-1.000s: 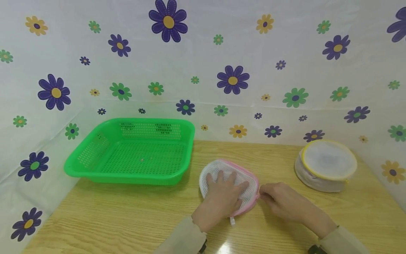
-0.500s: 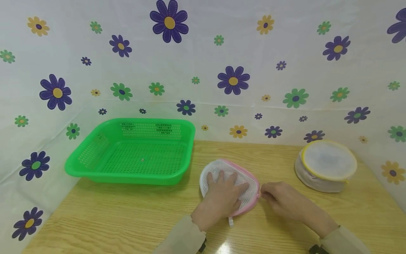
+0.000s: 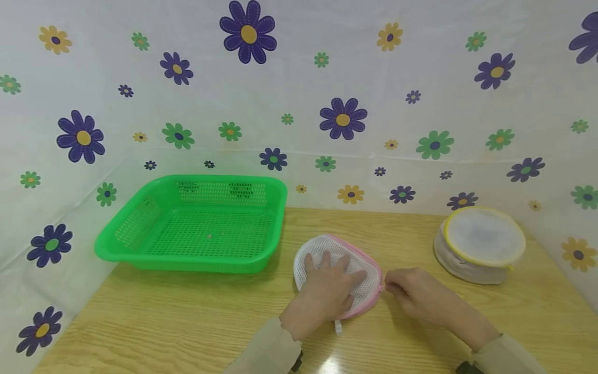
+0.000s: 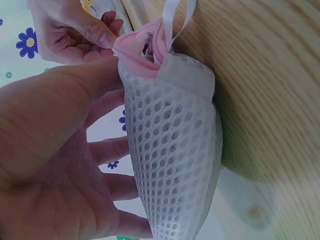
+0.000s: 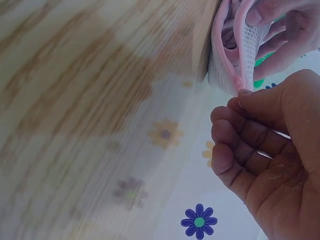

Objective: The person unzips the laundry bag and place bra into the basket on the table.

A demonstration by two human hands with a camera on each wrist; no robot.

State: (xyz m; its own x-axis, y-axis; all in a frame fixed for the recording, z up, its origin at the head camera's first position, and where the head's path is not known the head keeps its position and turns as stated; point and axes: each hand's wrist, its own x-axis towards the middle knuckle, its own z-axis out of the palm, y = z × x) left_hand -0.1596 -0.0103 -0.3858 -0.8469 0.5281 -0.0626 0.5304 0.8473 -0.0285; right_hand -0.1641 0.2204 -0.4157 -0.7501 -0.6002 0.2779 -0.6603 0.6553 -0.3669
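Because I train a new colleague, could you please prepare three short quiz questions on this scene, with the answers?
1. Fill in: The left hand rests, spread, on a bag made of white ____.
2. True or false: The bag is fully closed.
3. What does the right hand pinch? a) basket's rim b) zip pull c) white loop

Key: 1. mesh; 2. false, the pink zip is partly open; 3. b

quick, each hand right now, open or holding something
Left hand: open, resting spread on the white mesh bag.
Right hand: closed, pinching the pink zipper pull.
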